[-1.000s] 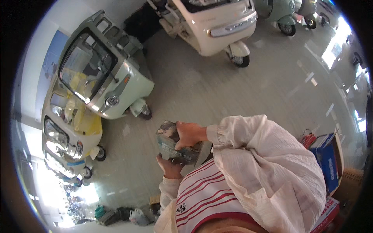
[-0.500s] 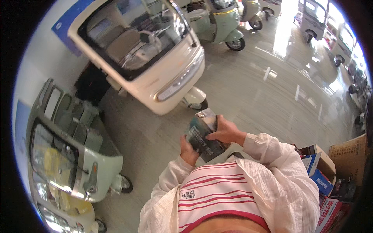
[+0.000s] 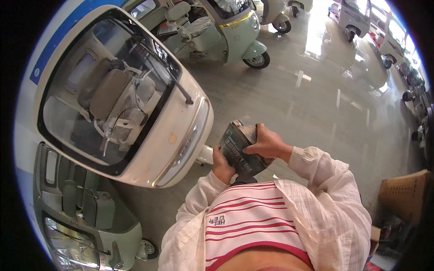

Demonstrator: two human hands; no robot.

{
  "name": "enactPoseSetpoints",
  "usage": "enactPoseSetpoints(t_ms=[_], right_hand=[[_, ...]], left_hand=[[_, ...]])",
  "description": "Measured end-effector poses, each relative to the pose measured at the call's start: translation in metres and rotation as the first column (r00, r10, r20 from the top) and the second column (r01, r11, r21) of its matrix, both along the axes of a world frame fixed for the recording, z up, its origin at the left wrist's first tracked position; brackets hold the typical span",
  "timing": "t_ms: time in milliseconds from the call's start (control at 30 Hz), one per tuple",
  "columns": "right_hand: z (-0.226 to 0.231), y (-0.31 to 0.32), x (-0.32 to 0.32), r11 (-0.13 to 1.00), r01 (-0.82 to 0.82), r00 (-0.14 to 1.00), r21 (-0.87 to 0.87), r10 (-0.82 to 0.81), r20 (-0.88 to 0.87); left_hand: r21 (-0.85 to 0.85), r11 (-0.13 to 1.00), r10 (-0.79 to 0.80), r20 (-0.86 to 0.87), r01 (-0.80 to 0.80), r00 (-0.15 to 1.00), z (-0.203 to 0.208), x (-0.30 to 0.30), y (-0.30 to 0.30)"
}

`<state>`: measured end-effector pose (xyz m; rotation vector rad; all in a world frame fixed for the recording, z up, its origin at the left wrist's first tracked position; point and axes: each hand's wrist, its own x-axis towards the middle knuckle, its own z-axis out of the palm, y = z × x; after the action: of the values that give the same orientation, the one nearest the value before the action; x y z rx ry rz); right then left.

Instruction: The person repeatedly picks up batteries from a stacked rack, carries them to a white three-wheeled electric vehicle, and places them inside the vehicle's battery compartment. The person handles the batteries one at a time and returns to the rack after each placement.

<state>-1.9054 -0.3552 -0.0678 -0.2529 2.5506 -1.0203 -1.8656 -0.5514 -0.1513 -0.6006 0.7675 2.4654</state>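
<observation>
Both hands hold a dark, flat box (image 3: 238, 157) with pale lettering on its face, tilted in front of my waist. My left hand (image 3: 222, 165) is closed round its left edge, thumb up along the side. From the right, my right hand (image 3: 268, 143) grips the upper right part, its thumb pressed on the box's face. Toward the far end the box has a pale, shiny side or piece, too blurred to make out. Fingers beneath the box are hidden.
A cream enclosed three-wheeler (image 3: 149, 167) stands close at left, with a pale green one (image 3: 115, 239) nearer me. Beyond is a mint three-wheeler (image 3: 235, 43). Cardboard boxes (image 3: 402, 194) lie at lower right. Parked vehicles line the far right along the shiny floor (image 3: 325, 117).
The cream three-wheeler now appears larger and farther left, and the boxes at right have slid down the view, as I have moved forward. Both hands keep hold of the box.
</observation>
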Motion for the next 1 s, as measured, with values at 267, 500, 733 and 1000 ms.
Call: enactPoseSetpoints(t_ms=[267,500,733,1000], right_hand=[[-0.029,-0.008,-0.266,0.999,-0.037,0.998,-0.008,0.037,-0.051],[0.010,-0.018,-0.491,0.999,-0.037,0.995,0.013,0.038,-0.097],[-0.012,-0.076,-0.711,0.972,-0.235,0.956,0.007,0.233,-0.177],[-0.055,-0.239,-0.918,0.773,-0.622,0.773,0.125,0.632,-0.059]], left_hand=[[-0.193,0.957,0.191,-0.153,-0.218,0.970,0.002,-0.254,0.007],[-0.018,0.984,0.167,-0.237,-0.176,0.957,0.012,-0.478,-0.014],[-0.372,0.810,0.118,-0.653,-0.452,0.748,-0.006,-0.658,-0.061],[-0.331,0.673,0.460,-0.515,-0.662,0.724,-0.067,-0.804,-0.177]])
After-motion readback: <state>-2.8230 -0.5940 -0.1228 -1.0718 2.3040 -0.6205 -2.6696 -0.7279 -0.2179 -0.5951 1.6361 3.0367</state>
